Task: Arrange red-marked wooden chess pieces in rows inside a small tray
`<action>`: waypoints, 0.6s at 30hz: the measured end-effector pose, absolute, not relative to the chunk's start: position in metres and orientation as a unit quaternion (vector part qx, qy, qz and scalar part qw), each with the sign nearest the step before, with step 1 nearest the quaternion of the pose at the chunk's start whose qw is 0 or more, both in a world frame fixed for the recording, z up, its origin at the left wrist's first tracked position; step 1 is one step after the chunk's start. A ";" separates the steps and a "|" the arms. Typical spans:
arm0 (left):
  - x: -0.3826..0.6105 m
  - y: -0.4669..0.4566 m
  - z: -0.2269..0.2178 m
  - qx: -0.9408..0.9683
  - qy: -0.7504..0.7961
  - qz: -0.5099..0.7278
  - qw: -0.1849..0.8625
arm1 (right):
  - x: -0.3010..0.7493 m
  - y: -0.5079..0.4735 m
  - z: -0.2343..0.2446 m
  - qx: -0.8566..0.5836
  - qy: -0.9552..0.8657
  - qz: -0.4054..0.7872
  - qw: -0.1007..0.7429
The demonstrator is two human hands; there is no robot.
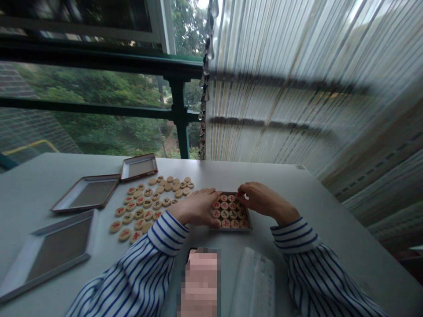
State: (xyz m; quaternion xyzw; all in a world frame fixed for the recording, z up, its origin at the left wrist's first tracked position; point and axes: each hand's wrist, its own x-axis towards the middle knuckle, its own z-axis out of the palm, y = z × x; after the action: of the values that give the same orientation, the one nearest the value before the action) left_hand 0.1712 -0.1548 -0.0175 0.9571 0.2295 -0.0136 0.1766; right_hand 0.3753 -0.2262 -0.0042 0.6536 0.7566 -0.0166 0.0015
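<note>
A small box (251, 229) with a thin rim stands mid-table, with rows of round wooden xiangqi pieces (225, 214) lying in it, red and black characters facing up. My left hand (197, 207) is curved around the box's left side, thumb near the front corner and fingers at the back corner. At the back right corner, my right hand (261, 198) has its fingertips pinched at a red-marked piece, which they partly hide. Many loose xiangqi pieces (147, 203) are spread on the table left of the box, some partly behind my left hand and sleeve.
Three shallow trays lie at left: a small tray (140, 167), a middle tray (89, 193) and a large tray (54, 248). A clear plastic case (255, 281) and a pixelated object (201, 281) are near me. String curtains (264, 88) hang beyond the white table (317, 246).
</note>
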 end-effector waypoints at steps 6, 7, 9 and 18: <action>0.171 -0.154 -0.019 0.956 0.234 -0.025 0.172 | 0.374 -0.226 -0.006 0.653 0.757 0.007 0.018; 0.171 -0.154 -0.020 0.957 0.234 -0.026 0.171 | 0.374 -0.226 -0.006 0.652 0.758 0.014 0.018; 0.171 -0.154 -0.020 0.957 0.232 -0.025 0.169 | 0.374 -0.226 -0.007 0.648 0.761 0.026 0.018; 0.171 -0.155 -0.018 0.958 0.233 -0.023 0.165 | 0.373 -0.226 -0.007 0.646 0.761 0.034 0.040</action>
State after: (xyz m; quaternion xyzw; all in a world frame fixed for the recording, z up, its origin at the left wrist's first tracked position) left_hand 0.1711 -0.1552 -0.0182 0.9581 0.2331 -0.0232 0.1649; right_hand 0.3726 -0.2257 -0.0070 0.6465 0.7611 0.0342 0.0402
